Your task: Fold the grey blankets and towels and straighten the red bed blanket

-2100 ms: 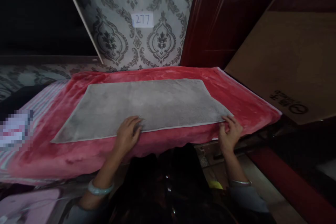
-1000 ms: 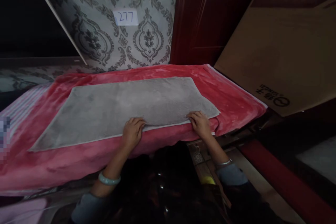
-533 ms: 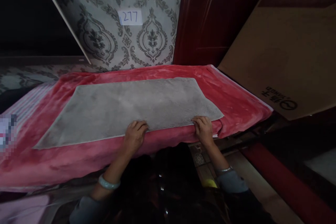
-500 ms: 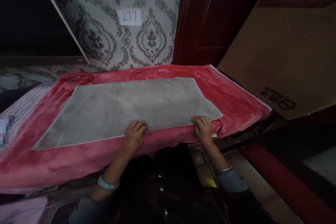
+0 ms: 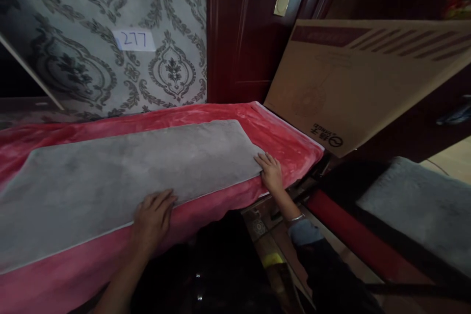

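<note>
A grey plush towel point(image 5: 125, 167) lies spread flat over a red fleece blanket point(image 5: 294, 142). My left hand point(image 5: 152, 216) rests on the towel's near edge, palm down, with its fingers stretched across the grey fabric. Farther right, my right hand point(image 5: 271, 171) lies on the towel's right near corner, fingers extended and slightly apart. That corner is partly covered by the hand. Neither hand grips the cloth.
Behind the blanket are a patterned wall with a paper label point(image 5: 134, 40) reading 277 and a dark red door point(image 5: 239, 34). A large cardboard box point(image 5: 353, 78) leans at the right. Another grey cloth point(image 5: 423, 211) lies at lower right.
The view has turned right. Both hands have gone from pinching the towel's near edge to lying flat on it, and my right hand is now at the corner.
</note>
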Available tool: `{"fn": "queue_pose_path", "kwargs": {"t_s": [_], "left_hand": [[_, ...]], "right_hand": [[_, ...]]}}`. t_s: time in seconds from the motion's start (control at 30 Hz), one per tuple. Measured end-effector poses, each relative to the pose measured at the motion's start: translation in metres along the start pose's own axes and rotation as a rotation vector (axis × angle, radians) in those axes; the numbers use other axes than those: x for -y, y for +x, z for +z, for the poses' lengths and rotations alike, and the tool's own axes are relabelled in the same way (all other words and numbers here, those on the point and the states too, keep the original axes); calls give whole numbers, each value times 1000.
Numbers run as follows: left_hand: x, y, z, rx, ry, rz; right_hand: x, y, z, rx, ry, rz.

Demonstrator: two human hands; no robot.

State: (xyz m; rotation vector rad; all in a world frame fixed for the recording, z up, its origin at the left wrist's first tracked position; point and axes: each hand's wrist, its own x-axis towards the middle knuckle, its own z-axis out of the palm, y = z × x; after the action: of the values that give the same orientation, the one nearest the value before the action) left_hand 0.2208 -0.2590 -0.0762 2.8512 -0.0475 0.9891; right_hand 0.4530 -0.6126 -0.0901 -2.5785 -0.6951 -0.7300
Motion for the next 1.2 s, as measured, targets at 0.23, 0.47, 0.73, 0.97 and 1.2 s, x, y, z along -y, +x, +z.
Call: {"fn": "queue_pose_path", "kwargs": {"t_s": [0.23,0.47,0.73,0.97,1.2], "left_hand": [[3,-5,7,29,-63,-14],[-23,-7,-4,117,-23,-64],[-26,-14,-1,146,-4,-60],[11,-38,-34,142,91,-170],[61,-64,-66,105,107,-185]], "right_hand": [[-26,-12,11,-64,99,-78],[-3,-31,6,-142,114,-28],[179,-41,28,97,636,-448],[229,-37,41,160,494,-511],[227,-34,36,221,456,-547]]}}
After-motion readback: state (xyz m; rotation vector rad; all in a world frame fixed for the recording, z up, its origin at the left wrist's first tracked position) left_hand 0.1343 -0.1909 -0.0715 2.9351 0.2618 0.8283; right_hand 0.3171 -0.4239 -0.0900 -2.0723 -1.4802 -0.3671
